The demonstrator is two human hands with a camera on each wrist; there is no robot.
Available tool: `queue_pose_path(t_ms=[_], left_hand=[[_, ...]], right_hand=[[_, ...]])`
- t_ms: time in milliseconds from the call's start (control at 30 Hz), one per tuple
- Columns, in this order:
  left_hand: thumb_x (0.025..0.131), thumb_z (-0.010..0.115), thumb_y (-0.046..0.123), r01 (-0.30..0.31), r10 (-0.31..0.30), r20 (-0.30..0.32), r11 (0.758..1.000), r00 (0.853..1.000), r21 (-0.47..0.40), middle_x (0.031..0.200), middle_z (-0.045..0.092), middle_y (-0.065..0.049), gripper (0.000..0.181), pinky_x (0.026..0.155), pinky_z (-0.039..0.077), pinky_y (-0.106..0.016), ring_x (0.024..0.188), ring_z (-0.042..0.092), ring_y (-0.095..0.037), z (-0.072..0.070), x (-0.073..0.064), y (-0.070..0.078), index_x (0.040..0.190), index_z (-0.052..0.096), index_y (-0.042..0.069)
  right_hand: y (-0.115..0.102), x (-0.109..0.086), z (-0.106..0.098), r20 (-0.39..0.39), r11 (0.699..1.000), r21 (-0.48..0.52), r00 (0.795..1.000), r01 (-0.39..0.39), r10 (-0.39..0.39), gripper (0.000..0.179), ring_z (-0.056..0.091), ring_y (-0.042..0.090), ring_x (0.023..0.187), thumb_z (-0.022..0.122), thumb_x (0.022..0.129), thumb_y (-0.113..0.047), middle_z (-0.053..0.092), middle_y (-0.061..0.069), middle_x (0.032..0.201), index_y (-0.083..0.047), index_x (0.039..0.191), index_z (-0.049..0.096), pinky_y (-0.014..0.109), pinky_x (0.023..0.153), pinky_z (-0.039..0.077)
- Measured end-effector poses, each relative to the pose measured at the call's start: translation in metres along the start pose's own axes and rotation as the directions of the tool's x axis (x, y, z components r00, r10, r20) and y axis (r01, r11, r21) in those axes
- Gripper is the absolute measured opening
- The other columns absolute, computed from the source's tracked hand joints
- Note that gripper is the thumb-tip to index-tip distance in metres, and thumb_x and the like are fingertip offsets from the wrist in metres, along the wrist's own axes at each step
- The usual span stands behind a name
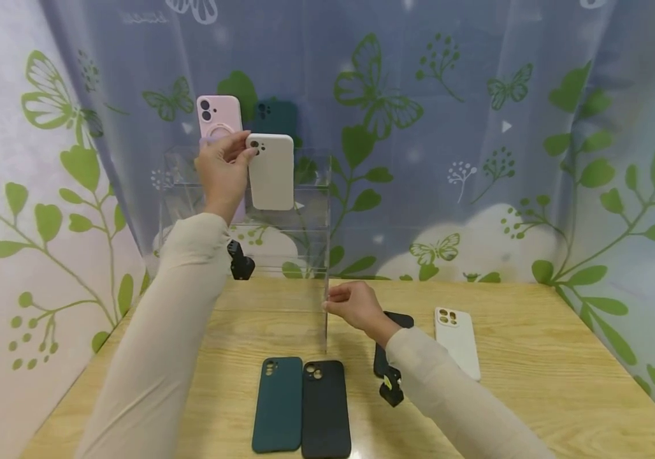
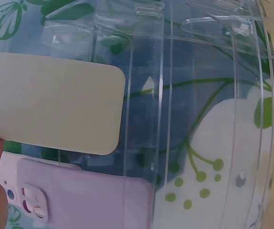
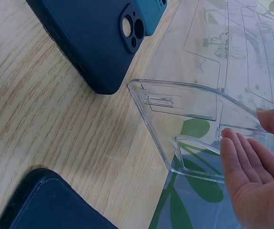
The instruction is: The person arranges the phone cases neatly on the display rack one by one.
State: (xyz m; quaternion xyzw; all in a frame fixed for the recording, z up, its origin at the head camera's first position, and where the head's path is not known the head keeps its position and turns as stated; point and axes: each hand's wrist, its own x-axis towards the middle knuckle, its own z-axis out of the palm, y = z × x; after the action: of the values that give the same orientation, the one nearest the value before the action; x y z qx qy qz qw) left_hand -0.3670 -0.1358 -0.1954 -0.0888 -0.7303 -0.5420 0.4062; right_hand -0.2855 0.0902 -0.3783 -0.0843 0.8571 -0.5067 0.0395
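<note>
My left hand (image 1: 225,167) pinches a plain white phone case (image 1: 273,172) by its upper left side. The case stands upright in front of the upper part of a clear acrylic tiered stand (image 1: 328,255). Close beside that hand, a pink case (image 1: 218,107) with a ring rests on the stand, and a lilac case (image 2: 94,195) overlaps it in the left wrist view. A dark teal case (image 1: 283,116) stands behind the white one. Lower down, my right hand (image 1: 356,305) holds the stand's right side edge between thumb and fingers.
On the wooden table (image 1: 511,408), a teal case (image 1: 278,405) and a black case (image 1: 325,408) lie side by side before the stand. Another dark case (image 1: 381,363) lies partly under the right wrist, left of a white case (image 1: 458,344). A leaf-patterned curtain (image 1: 465,140) hangs behind.
</note>
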Motion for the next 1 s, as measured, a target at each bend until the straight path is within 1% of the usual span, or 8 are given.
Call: queue_pose_path(t_ms=[167,300,467,667,733,833,900,1000], left_hand=[[0.085,0.071,0.004,0.009,-0.009,-0.004,1.000,1.000,-0.007,0.106,0.071,-0.014,0.025,0.082,0.053,-0.018,0.090,0.068,-0.010,0.002,-0.001,-0.006,0.110,0.072,0.002],[0.083,0.073,0.004,0.013,-0.013,-0.004,1.000,1.000,-0.002,0.105,0.072,-0.014,0.025,0.081,0.053,-0.019,0.089,0.068,-0.011,0.005,-0.004,-0.009,0.109,0.073,0.002],[0.083,0.074,0.004,0.019,-0.019,-0.004,1.000,1.000,0.025,0.103,0.072,-0.014,0.026,0.080,0.053,-0.019,0.088,0.068,-0.013,0.009,-0.007,-0.016,0.109,0.073,0.003],[0.088,0.068,0.002,0.037,-0.035,-0.028,0.996,0.999,0.076,0.109,0.070,-0.014,0.028,0.083,0.053,-0.021,0.095,0.068,-0.019,0.011,-0.009,-0.021,0.115,0.070,0.002],[0.090,0.066,0.005,0.064,-0.062,-0.021,0.993,0.998,0.098,0.112,0.069,-0.014,0.030,0.084,0.053,-0.021,0.099,0.068,-0.021,0.012,-0.010,-0.019,0.120,0.067,0.003],[0.091,0.065,0.008,0.080,-0.082,0.008,0.989,0.997,0.121,0.118,0.066,-0.015,0.035,0.087,0.053,-0.024,0.104,0.066,-0.022,0.015,-0.011,-0.019,0.126,0.062,0.002],[0.091,0.065,0.009,0.076,-0.081,0.030,0.987,0.996,0.141,0.119,0.065,-0.017,0.039,0.088,0.053,-0.027,0.105,0.066,-0.023,0.018,-0.013,-0.020,0.129,0.059,0.000],[0.091,0.066,0.011,0.031,-0.046,0.067,0.979,0.997,0.201,0.123,0.062,-0.021,0.047,0.092,0.051,-0.032,0.109,0.063,-0.027,0.022,-0.018,-0.023,0.133,0.053,-0.004]], right_hand=[[-0.001,0.000,0.001,0.006,1.000,0.000,1.000,0.020,-0.020,0.033,0.065,0.022,0.097,0.071,0.088,-0.016,0.069,0.008,0.105,-0.005,0.119,0.066,0.037,0.082,0.055],[-0.001,-0.001,-0.001,0.003,1.000,-0.003,1.000,0.015,-0.015,0.033,0.065,0.022,0.097,0.071,0.088,-0.016,0.069,0.007,0.105,-0.004,0.118,0.066,0.037,0.082,0.055],[0.001,-0.002,-0.002,0.002,1.000,-0.007,1.000,0.017,-0.017,0.033,0.065,0.022,0.097,0.070,0.088,-0.016,0.069,0.008,0.105,-0.003,0.118,0.066,0.036,0.081,0.055],[0.000,-0.003,-0.003,0.004,1.000,-0.010,1.000,0.003,-0.003,0.033,0.065,0.022,0.098,0.070,0.089,-0.016,0.069,0.008,0.106,-0.004,0.120,0.066,0.036,0.082,0.055],[0.000,-0.002,-0.002,0.004,1.000,-0.012,1.000,-0.003,0.003,0.034,0.065,0.022,0.098,0.070,0.089,-0.016,0.069,0.007,0.106,-0.005,0.120,0.066,0.036,0.082,0.055],[0.001,-0.002,-0.002,0.001,1.000,-0.021,1.000,0.004,-0.004,0.033,0.065,0.022,0.097,0.070,0.089,-0.017,0.069,0.007,0.105,-0.005,0.120,0.066,0.036,0.082,0.055],[0.001,-0.002,-0.002,0.001,1.000,-0.022,1.000,0.007,-0.007,0.034,0.065,0.022,0.097,0.070,0.089,-0.017,0.069,0.007,0.105,-0.004,0.119,0.066,0.036,0.082,0.055],[0.001,-0.003,-0.002,0.003,1.000,-0.023,1.000,0.011,-0.011,0.033,0.065,0.022,0.097,0.070,0.089,-0.017,0.069,0.008,0.105,-0.004,0.119,0.066,0.036,0.081,0.055]])
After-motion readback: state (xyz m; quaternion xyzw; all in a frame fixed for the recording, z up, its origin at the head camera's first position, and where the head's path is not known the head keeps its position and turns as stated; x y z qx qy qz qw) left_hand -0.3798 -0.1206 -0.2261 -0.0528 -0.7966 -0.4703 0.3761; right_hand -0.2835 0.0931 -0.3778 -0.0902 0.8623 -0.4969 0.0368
